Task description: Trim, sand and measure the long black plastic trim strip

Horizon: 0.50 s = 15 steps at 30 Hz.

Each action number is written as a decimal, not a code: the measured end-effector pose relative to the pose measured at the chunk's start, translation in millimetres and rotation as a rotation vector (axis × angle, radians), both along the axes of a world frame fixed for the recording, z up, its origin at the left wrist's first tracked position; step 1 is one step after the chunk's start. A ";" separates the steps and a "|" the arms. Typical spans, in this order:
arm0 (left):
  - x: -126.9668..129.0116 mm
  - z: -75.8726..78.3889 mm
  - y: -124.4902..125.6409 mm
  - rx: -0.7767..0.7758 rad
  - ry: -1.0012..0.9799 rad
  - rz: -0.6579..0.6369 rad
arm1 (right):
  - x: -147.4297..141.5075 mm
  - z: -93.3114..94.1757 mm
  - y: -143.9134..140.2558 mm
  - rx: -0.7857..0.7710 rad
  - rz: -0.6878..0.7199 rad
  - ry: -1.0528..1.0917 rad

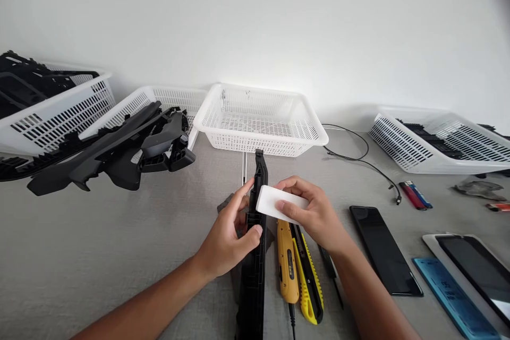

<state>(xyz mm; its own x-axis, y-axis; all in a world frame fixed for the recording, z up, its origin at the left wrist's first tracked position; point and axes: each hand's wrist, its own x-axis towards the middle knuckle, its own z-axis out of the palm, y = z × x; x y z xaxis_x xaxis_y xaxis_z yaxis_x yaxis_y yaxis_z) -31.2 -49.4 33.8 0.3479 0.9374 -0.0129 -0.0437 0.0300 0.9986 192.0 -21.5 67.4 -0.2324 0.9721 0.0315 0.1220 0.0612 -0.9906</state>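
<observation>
- A left hand (230,240) is clasped around a long black plastic trim strip (254,272), pointed toward the far edge of the worktop (179,234).
- A right hand (319,212) pinches a white rectangular block (268,201), one end overlapping the strip; contact is unclear.
- The strip looks light, stiff and smooth, its ribs probably fragile; the sturdier middle suits a grip.
- The block, likely light, suits holding by its long edges.
</observation>
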 end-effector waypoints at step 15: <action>-1.2 -0.1 -1.6 -0.004 0.012 -0.028 | 1.3 0.0 0.5 -0.008 -0.003 -0.037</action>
<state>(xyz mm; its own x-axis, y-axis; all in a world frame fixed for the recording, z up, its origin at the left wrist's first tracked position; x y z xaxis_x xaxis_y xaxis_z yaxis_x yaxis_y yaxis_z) -32.3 -51.0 33.6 0.3734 0.9274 -0.0209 -0.0307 0.0349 0.9989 193.3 -21.0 67.3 -0.2303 0.9730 0.0149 0.1586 0.0526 -0.9859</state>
